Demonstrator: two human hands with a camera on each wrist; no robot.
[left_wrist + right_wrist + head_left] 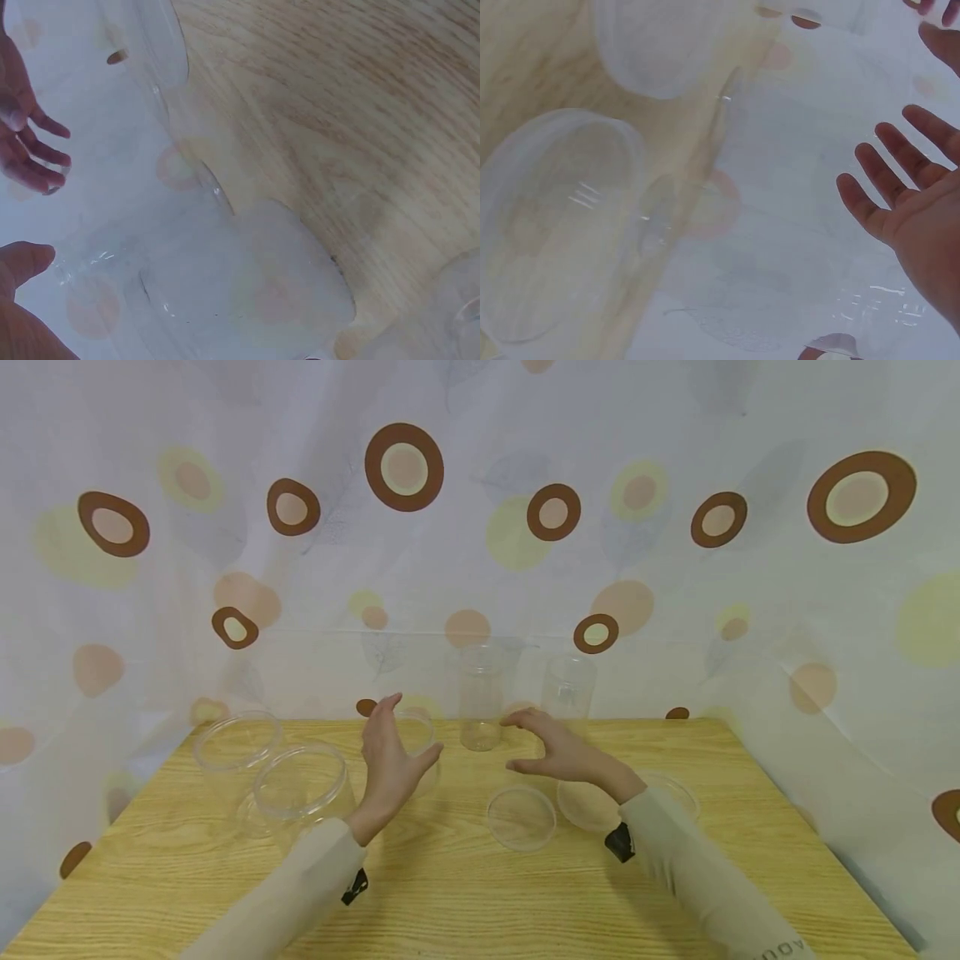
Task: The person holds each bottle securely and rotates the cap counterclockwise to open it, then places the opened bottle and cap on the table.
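My left hand (390,768) is raised over the table with its thumb spread from its fingers, holding nothing. Just behind it stands a clear plastic jar (420,731), partly hidden. My right hand (562,753) is held out facing it, fingers apart and loosely bent, also holding nothing. Between and beyond the hands is a tall clear jar (480,693); the right fingertips look close to it, but I cannot tell about contact. Another tall clear jar (570,681) stands behind the right hand. In the right wrist view the fingers (874,199) are spread.
Two wide clear jars (238,742) (262,793) stand open-topped at the left. Round clear lids (521,818) (585,806) lie near the right forearm, one more partly behind the sleeve. A patterned curtain (480,568) rises behind the wooden table (480,902).
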